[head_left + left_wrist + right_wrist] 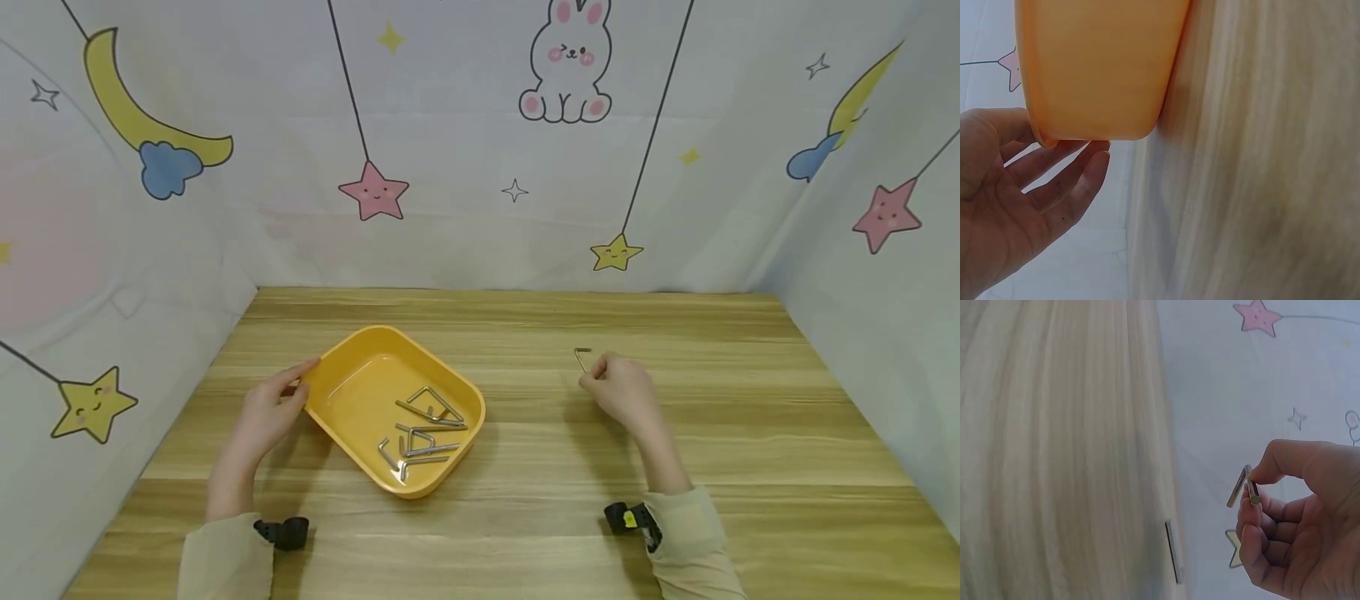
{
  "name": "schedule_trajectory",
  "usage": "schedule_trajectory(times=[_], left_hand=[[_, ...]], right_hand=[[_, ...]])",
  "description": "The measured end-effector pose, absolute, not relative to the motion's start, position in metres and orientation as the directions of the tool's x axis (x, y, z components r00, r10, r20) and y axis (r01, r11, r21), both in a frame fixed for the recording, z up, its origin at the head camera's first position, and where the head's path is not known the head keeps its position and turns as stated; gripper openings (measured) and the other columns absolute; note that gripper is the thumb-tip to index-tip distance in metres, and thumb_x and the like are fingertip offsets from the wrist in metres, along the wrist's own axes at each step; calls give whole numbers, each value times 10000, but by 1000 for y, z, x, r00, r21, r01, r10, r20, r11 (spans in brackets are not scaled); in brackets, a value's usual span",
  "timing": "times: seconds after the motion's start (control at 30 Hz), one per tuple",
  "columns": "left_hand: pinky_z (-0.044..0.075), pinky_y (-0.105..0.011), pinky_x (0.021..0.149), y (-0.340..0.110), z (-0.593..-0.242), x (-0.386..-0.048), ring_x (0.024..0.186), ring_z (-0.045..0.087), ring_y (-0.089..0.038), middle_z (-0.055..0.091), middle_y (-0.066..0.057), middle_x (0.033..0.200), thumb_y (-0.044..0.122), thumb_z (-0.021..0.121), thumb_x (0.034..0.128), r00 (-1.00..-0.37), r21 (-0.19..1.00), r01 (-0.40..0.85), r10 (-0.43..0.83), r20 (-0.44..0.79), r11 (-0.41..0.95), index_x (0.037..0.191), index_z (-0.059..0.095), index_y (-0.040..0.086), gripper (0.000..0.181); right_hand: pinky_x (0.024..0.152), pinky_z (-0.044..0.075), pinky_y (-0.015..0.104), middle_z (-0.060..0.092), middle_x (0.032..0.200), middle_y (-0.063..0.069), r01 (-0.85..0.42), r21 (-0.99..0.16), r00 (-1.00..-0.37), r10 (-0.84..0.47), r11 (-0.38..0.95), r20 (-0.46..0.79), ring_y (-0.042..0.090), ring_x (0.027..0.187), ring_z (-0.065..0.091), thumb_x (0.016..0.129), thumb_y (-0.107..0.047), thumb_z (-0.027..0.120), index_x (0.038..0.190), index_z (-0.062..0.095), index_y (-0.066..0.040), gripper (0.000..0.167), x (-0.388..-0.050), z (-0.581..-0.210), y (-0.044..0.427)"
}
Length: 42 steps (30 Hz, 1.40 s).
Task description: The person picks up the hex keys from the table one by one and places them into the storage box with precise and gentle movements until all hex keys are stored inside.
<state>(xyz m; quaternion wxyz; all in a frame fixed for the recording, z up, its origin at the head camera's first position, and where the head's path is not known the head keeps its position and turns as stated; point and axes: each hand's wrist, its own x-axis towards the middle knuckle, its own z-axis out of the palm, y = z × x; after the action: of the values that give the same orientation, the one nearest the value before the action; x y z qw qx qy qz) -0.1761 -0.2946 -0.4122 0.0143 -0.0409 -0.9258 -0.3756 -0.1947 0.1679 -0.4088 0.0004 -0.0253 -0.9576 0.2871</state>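
Note:
A yellow plastic tray with rounded corners stands on the table at left. Several silver L-shaped hex keys lie inside it, gathered in the part nearest the right hand. My left hand holds the tray's left corner, thumb at the rim and fingers against the outer wall. To the right of the tray, my right hand pinches a small L-shaped hex key between thumb and index finger, above the table. The right wrist view also has a straight metal piece below that hand; its full shape is unclear.
The wooden table is enclosed at the back and both sides by white cloth printed with stars, moons and a rabbit. Each sleeve cuff carries a small black camera.

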Motion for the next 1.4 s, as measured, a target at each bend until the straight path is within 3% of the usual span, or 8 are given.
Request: schedule_trajectory(times=[0.13,0.2,0.27,0.37,0.47,1.1,1.4], left_hand=[[536,-384,803,-295,-413,-177,1145,544,-465,447,-282,1435,121,441,1006,-997,697,80,65,48,713,1427,458,52,427],[535,-366,797,-295,-413,-177,1147,545,-461,445,-281,1437,125,441,1007,-997,697,77,64,45,713,1428,458,54,428],[536,-358,796,-295,-413,-177,1147,545,-460,442,-280,1440,126,443,1007,-997,699,78,65,45,711,1428,459,54,427],[535,-367,804,-295,-414,-178,1147,545,-460,440,-280,1442,127,443,1007,-997,699,81,66,47,710,1427,460,52,426],[536,-381,810,-295,-414,-178,1146,544,-463,441,-283,1439,132,443,1008,-996,700,84,69,49,709,1426,460,51,426],[485,-200,656,-296,-415,-178,1113,566,-484,463,-298,1412,124,433,1005,-993,696,116,81,83,708,1411,477,37,418],[524,-302,720,-296,-414,-177,1119,562,-484,462,-295,1415,121,439,1004,-994,693,111,78,79,713,1413,474,39,419]], right_hand=[[574,422,295,614,707,42,-12,-547,-999,6,837,32,154,600,506,819,-185,570,852,604,-62,132,-192,-404,155],[717,488,370,622,702,42,-47,-546,-998,-23,837,51,154,589,510,827,-180,562,853,608,-62,129,-191,-401,147],[734,496,406,622,697,43,-78,-542,-997,-52,836,63,153,574,509,838,-175,557,853,606,-63,123,-189,-398,140],[690,501,357,617,705,42,-109,-541,-994,-82,834,74,149,574,511,841,-165,564,851,602,-67,105,-186,-393,128],[544,422,256,614,717,37,-141,-528,-990,-106,837,97,139,589,516,827,-152,577,833,600,-73,82,-185,-389,116],[473,326,198,496,638,-41,-322,-493,-946,-268,808,180,78,530,421,821,-130,619,765,554,-134,86,-172,-379,55],[474,291,170,464,632,-60,-443,-443,-897,-386,780,216,48,537,390,805,-119,623,745,549,-130,96,-174,-386,24]])
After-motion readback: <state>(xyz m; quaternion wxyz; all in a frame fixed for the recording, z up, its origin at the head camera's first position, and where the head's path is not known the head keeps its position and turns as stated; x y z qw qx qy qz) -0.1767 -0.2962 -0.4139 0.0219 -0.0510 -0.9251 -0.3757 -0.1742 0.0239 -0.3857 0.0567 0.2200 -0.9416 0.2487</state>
